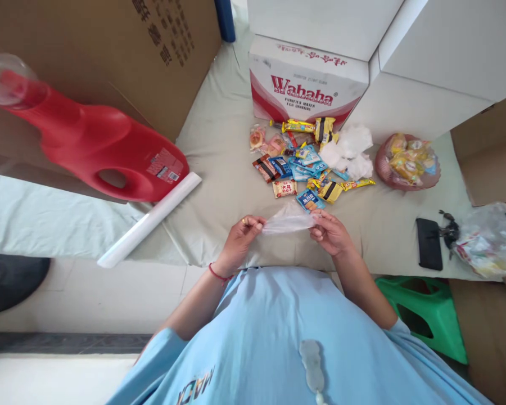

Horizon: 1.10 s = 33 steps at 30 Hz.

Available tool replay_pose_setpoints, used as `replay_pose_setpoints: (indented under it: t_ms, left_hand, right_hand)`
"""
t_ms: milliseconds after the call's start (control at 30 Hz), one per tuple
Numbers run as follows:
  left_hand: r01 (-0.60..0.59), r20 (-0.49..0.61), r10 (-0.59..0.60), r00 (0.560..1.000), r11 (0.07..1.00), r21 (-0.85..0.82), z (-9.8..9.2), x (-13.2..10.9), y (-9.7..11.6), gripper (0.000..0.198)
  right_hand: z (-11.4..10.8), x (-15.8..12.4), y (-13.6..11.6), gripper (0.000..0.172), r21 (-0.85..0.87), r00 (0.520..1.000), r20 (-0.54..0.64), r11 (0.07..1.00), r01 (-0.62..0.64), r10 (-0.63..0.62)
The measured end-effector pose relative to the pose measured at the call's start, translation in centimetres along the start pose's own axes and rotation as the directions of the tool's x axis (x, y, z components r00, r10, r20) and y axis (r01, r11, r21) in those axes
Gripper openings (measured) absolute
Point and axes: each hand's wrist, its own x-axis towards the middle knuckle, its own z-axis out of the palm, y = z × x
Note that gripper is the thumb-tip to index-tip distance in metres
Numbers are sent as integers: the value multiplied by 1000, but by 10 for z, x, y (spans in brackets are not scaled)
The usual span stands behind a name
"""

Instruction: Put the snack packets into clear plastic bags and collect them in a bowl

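A thin clear plastic bag [289, 220] is stretched between my two hands, just above the near edge of the cloth-covered surface. My left hand [243, 239] pinches one end of it, with a ring on a finger and a red cord at the wrist. At the other end, the fingers of my right hand [331, 232] are closed on the plastic. Right behind the bag lies a blue snack packet [310, 199]. Beyond it spreads a pile of small wrapped snacks [307, 163] in blue, yellow, brown and red, with crumpled white plastic bags [354, 149] at its right.
A pink bowl [385, 174] holding wrapped snacks stands at the right, near a black phone [429, 243] and a filled plastic bag [489, 239]. On the left are a red jug [109, 140] and a white plastic roll [152, 219]. A Wahaha carton [306, 84] stands behind.
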Motion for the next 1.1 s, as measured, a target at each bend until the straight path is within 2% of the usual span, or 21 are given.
replay_pose_setpoints:
  t_ms: [67,100,133,200,267,300,333,400,500,567,667,700,767,833,900,967,1033,1067,1100]
  left_hand:
    - [-121,91,111,990,987,109,-10,-5,12,40]
    - [-188,182,154,971,964,190,-14,-8,18,36]
    - [-261,297,176,939,924,278,-17,-11,22,32]
    - [-408,519,153,841,809,422,-21,-15,26,23]
    - [-505,633,110,766,712,488,-20,-18,20,17]
    - [-525,645,104,757,685,505,-19,-20,16,16]
    - [-529,633,111,766,669,523,-18,-21,11,16]
    - [-500,552,155,819,664,555,-14,-23,4,19]
    - [-436,343,278,897,681,588,-5,-23,3,18]
    - [-442,271,349,897,671,596,6,-19,3,30]
    - [-534,373,383,845,614,581,27,-7,-3,70]
    - [-561,417,376,827,593,578,34,-3,-7,73]
    - [-579,476,337,812,560,593,48,6,-16,52]
    - [-563,504,275,819,557,611,57,14,-24,26]
    - [-530,500,233,834,592,608,62,18,-28,22]
    - [-495,467,236,852,655,571,63,19,-27,19]
    - [-440,403,247,881,742,507,62,18,-23,16]
    - [-388,358,233,904,797,463,61,17,-20,15]
    - [-314,299,200,933,859,405,59,16,-18,14]
  right_hand:
    - [-1,2,4,38,-14,996,-57,997,70,-71]
    - [-2,4,6,38,-18,988,-96,992,121,-122]
    - [-3,5,7,38,-19,977,-129,986,168,-169]
    - [-5,8,9,36,-10,963,-162,976,218,-217]
    - [-8,10,11,36,13,965,-163,977,213,-208]
    - [-9,11,11,37,25,967,-161,979,203,-196]
    - [-10,12,12,37,34,969,-160,981,194,-186]
    - [-10,12,15,38,40,973,-154,983,181,-173]
    - [-9,11,19,38,26,976,-143,985,172,-166]
    - [-8,11,22,38,23,977,-142,986,167,-162]
    - [-7,11,24,37,37,977,-145,986,163,-157]
    - [-7,11,24,37,43,977,-144,985,164,-157]
    - [-7,10,22,37,51,976,-140,984,173,-164]
    - [-7,7,20,38,55,972,-145,980,192,-182]
    - [-7,2,18,40,62,973,-136,978,197,-187]
    - [-7,-5,17,51,48,981,-92,983,175,-170]
    - [-9,-11,18,71,-28,990,-34,990,135,-136]
    - [-10,-12,19,75,-84,992,-23,989,121,-123]
    - [-12,-13,20,72,-142,993,-24,984,108,-113]
